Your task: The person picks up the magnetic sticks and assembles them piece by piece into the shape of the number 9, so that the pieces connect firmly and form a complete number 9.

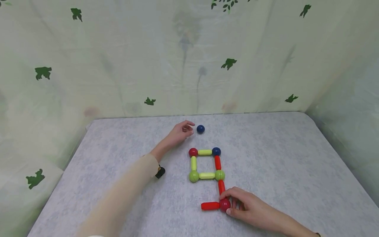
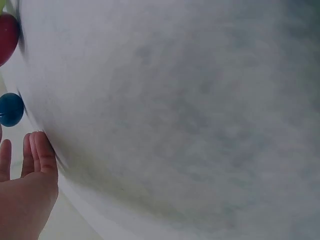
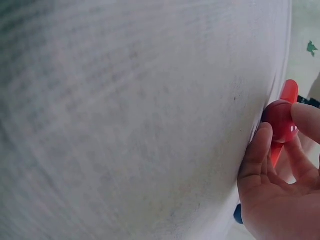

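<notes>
My left hand [image 1: 179, 133] is beside a loose dark blue ball [image 1: 200, 129] near the table's back edge. Its fingers are relaxed, and a small gap parts them from the blue ball [image 2: 11, 110] in the left wrist view. With thumb and fingers, my right hand [image 1: 251, 209] pinches a red ball [image 1: 225, 205] at the near end of a chain of toy rods and balls. One red rod [image 1: 210, 206] sticks out leftward from that ball; another red rod [image 1: 221, 187] runs up to a green ball [image 1: 219, 175]. The right wrist view shows the grip on the red ball [image 3: 281, 121] closely.
Above the red ball, a square joins a red ball [image 1: 193, 152], a blue ball [image 1: 216, 151] and two green balls by yellow-green rods [image 1: 205, 152] and one red rod [image 1: 217, 162]. A leaf-patterned curtain [image 1: 118, 65] hangs behind the grey cloth-covered table [image 1: 281, 154].
</notes>
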{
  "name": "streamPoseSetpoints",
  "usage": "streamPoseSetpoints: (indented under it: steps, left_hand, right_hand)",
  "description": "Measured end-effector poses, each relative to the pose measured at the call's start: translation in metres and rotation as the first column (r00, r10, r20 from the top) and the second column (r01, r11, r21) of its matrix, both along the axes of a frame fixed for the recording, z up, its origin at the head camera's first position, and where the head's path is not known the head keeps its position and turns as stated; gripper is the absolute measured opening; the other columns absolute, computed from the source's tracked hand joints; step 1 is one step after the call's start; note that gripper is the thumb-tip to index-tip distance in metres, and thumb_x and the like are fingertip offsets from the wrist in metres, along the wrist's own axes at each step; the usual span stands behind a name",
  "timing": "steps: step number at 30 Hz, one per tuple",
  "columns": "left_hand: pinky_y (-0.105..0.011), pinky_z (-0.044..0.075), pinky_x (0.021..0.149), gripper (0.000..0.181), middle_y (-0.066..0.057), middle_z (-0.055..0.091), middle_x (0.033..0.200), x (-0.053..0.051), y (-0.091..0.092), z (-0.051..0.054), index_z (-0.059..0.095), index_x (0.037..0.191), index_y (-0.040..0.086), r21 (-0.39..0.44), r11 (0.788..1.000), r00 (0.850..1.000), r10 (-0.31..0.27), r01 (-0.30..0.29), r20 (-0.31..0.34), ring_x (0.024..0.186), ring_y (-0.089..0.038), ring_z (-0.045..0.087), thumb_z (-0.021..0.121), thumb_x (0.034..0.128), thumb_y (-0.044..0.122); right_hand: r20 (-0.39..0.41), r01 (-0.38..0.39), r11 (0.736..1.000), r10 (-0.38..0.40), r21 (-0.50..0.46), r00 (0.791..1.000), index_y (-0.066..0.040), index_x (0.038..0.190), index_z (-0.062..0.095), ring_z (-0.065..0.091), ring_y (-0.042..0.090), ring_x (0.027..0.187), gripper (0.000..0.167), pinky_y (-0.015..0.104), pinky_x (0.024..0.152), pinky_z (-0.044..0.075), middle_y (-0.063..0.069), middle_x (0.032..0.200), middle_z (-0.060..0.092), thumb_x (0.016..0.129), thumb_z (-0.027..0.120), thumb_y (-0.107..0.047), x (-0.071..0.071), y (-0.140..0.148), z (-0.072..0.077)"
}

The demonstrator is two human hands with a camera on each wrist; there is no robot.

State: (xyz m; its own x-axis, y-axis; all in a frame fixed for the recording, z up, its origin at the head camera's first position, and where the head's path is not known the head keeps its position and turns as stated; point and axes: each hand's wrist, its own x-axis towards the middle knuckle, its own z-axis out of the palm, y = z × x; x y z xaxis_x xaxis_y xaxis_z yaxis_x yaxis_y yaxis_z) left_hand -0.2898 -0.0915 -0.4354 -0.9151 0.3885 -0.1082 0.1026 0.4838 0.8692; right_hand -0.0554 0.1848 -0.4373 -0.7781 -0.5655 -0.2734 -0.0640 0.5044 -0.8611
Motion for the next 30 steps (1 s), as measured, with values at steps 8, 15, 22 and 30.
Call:
streamPoseSetpoints:
  steps: [8, 15, 22, 30]
  left_hand:
    - [-0.040, 0.046, 0.090, 0.046, -0.015, 0.052, 0.135, -0.012, 0.014, 0.000, 0.048, 0.143, 0.009, -0.052, 0.994, 0.993, -0.104, 0.101, -0.054, 0.111, -0.031, 0.052, 0.059, 0.0978, 0.011]
    - [-0.041, 0.044, 0.093, 0.042, -0.014, 0.051, 0.137, -0.012, 0.022, -0.003, 0.053, 0.140, 0.007, -0.133, 0.975, 0.977, -0.191, 0.178, -0.096, 0.107, -0.029, 0.051, 0.054, 0.0983, 0.002]
    - [-0.041, 0.044, 0.093, 0.036, -0.015, 0.054, 0.133, -0.007, 0.021, 0.000, 0.055, 0.135, 0.007, -0.128, 0.984, 0.986, -0.138, 0.126, -0.095, 0.108, -0.028, 0.053, 0.055, 0.0987, 0.006]
    - [-0.037, 0.046, 0.087, 0.032, -0.013, 0.057, 0.123, -0.005, 0.009, 0.012, 0.058, 0.129, 0.009, -0.161, 0.983, 0.994, -0.095, 0.084, -0.062, 0.102, -0.026, 0.054, 0.062, 0.0972, 0.013]
  right_hand:
    - [-0.014, -0.013, 1.000, 0.012, -0.025, 1.000, -0.029, 0.123, 0.058, 0.057, 0.014, 0.083, 0.032, 0.024, 0.066, 0.048, -0.005, 0.100, 0.059, 0.093, 0.068, -0.027, 0.001, 0.001, -0.001]
    - [-0.005, -0.001, 1.000, 0.001, -0.012, 1.000, -0.030, 0.123, 0.059, 0.057, 0.014, 0.082, 0.032, 0.025, 0.066, 0.048, -0.006, 0.099, 0.059, 0.093, 0.069, -0.028, 0.002, 0.001, -0.002]
    - [-0.017, -0.006, 1.000, 0.005, -0.012, 1.000, -0.030, 0.123, 0.059, 0.057, 0.014, 0.082, 0.032, 0.025, 0.066, 0.049, -0.006, 0.099, 0.059, 0.093, 0.069, -0.027, 0.001, 0.000, -0.003]
    - [-0.024, 0.003, 1.000, -0.003, -0.003, 1.000, -0.030, 0.123, 0.059, 0.057, 0.014, 0.084, 0.032, 0.025, 0.067, 0.048, -0.007, 0.100, 0.058, 0.093, 0.069, -0.028, 0.002, 0.001, -0.002]
